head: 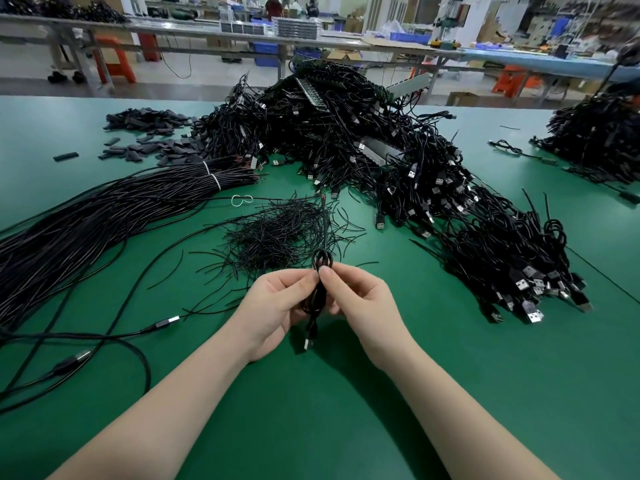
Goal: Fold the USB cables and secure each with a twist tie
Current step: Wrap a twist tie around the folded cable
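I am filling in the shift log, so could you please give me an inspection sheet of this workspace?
Surface: green table.
Job's things: folded USB cable held upright above the table, plug hanging down; loose twist ties heaped beyond the hands.
Clutter: black sleeve pieces far left.
Grippers: left hand and right hand both pinch the folded cable.
Cables: straight bundle left; big tangled pile centre; finished bundles right.
Surroundings: workbenches, orange stools.
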{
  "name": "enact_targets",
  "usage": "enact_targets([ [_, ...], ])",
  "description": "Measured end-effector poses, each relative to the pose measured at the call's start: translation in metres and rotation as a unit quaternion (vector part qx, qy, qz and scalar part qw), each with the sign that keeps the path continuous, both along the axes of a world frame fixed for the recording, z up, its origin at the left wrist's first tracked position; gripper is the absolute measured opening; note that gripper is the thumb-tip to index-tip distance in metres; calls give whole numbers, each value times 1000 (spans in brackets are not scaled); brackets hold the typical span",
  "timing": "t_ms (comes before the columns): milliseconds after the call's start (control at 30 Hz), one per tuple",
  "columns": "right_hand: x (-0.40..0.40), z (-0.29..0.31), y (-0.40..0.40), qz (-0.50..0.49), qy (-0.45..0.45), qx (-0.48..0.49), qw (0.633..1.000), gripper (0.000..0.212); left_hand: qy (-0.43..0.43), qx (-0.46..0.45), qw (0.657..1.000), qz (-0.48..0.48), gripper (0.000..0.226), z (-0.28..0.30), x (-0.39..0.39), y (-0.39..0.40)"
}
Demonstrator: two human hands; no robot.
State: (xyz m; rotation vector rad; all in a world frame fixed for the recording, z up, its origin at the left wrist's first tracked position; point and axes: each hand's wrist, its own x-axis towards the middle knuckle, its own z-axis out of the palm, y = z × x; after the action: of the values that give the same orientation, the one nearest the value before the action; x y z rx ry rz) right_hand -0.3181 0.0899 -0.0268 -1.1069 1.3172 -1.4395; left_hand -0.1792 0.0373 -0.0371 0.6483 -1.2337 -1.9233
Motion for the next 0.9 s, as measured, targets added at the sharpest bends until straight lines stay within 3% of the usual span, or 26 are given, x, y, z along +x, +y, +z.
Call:
enact_targets([
  [200, -20, 36, -2, -31, -8, -56, 998, 11, 2, 51, 998, 28, 40, 1, -4, -3],
  [300, -62, 76, -2, -131, 33, -81, 988, 9, 4, 57, 998, 30, 37, 0, -2, -4],
  [367, -104, 92, -2, -267, 231, -90, 931, 14, 13, 61, 998, 32, 37, 2, -1, -4],
  [433, -146, 96, -2, -376, 473, -70, 794, 28, 22, 69, 997, 35, 36, 2, -1, -5],
  [467, -163, 93, -2, -397, 547, -34, 736, 30, 21, 71, 997, 38, 34, 3, -1, -5],
  [533, -190, 80, -2, -362, 618, 111, 689, 32, 9, 66, 996, 52, 28, 4, -2, 0],
  [600, -204, 69, 0, -272, 623, 304, 667, 45, -6, 43, 995, 93, 27, 5, -4, 5],
  [667, -209, 66, 2, -242, 630, 339, 655, 55, -46, -28, 986, 159, 25, 10, 3, 2],
  [733, -203, 67, 2, -277, 652, 245, 661, 57, -175, -157, 937, 259, 21, 19, 24, -15],
  [800, -183, 64, 0, -305, 654, 113, 682, 51, -349, -254, 838, 334, 22, 26, 55, -42],
  [900, -131, 49, -3, -267, 620, -11, 738, 39, -602, -262, 680, 326, 37, 27, 103, -81],
])
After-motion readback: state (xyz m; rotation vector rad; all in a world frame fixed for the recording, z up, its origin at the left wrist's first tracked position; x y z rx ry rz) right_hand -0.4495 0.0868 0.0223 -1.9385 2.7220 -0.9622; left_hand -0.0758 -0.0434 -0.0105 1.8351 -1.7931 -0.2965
